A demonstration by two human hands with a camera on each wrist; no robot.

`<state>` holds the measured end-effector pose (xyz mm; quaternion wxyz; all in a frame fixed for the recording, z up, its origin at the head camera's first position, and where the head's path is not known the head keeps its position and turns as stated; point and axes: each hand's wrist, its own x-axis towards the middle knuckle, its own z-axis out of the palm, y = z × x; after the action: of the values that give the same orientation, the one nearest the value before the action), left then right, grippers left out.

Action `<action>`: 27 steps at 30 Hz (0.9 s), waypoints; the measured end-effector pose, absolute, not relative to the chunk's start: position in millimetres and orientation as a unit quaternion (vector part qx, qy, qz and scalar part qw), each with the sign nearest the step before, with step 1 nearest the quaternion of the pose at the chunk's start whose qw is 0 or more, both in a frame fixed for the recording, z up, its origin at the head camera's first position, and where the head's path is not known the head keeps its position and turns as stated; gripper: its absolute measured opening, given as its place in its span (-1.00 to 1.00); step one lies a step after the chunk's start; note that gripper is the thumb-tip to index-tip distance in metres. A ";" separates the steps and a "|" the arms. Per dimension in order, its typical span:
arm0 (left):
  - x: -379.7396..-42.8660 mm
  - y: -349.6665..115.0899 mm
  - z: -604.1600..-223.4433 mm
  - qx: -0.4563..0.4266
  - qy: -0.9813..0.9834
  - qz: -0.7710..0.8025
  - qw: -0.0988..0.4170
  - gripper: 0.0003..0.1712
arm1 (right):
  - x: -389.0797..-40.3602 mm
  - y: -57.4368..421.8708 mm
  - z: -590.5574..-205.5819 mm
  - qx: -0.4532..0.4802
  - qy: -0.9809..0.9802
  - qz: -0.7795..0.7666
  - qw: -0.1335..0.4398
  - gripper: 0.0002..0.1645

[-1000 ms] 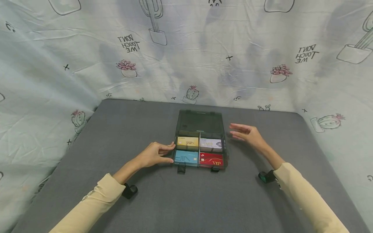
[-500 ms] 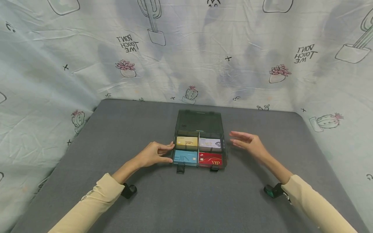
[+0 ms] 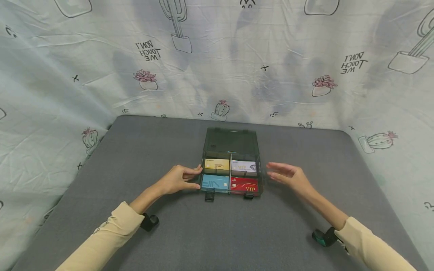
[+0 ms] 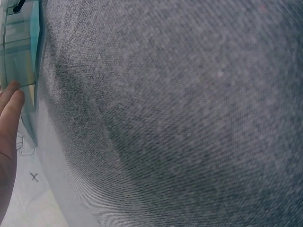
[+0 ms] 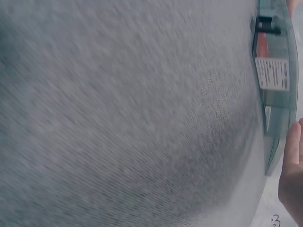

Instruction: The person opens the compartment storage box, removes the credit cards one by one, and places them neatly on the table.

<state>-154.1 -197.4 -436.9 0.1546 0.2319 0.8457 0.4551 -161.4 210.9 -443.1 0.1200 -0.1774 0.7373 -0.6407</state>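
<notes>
A dark translucent plastic box [image 3: 232,155] lies on the table with its lid [image 3: 232,140] laid back. Four compartments would be too exact to name beyond their cards: a yellow card [image 3: 217,164] and a silver card [image 3: 245,166] behind, a blue card [image 3: 215,181] and a red card [image 3: 244,184] in front. My left hand [image 3: 177,180] touches the box's left side, thumb and fingers extended. To the right of the box my right hand [image 3: 292,177] hovers, fingers loosely extended, holding nothing. The right wrist view shows a white barcode label [image 5: 272,74] on the box's side.
The grey table [image 3: 217,233] extends around the box on all sides. A white curtain [image 3: 217,67] printed with cacti hangs behind it and along both sides. Two black latches hang at the box's front edge, one being the left latch [image 3: 209,196].
My right hand has moved toward the front of the table, along the box's right side. The left hand stays against the box, whose lid remains open.
</notes>
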 end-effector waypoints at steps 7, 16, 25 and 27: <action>-154.7 -197.8 -437.3 0.235 0.845 0.455 0.155 -0.28 | -145.6 205.9 -444.9 -0.176 0.728 -0.650 0.131 -0.47; -154.2 -197.2 -437.0 0.236 0.844 0.456 0.154 -0.28 | -125.8 200.4 -455.0 -0.167 0.716 -0.662 0.144 -0.51; -154.1 -197.0 -436.4 0.232 0.845 0.457 0.156 -0.28 | -114.9 195.8 -461.6 -0.122 0.703 -0.683 0.156 -0.50; -154.2 -197.2 -436.6 0.230 0.844 0.458 0.157 -0.28 | -114.2 195.1 -462.6 -0.119 0.695 -0.691 0.160 -0.51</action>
<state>-154.2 -197.2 -436.6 0.1569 0.2298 0.8443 0.4580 -114.2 195.1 -462.6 0.1597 -0.1189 0.6951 -0.6908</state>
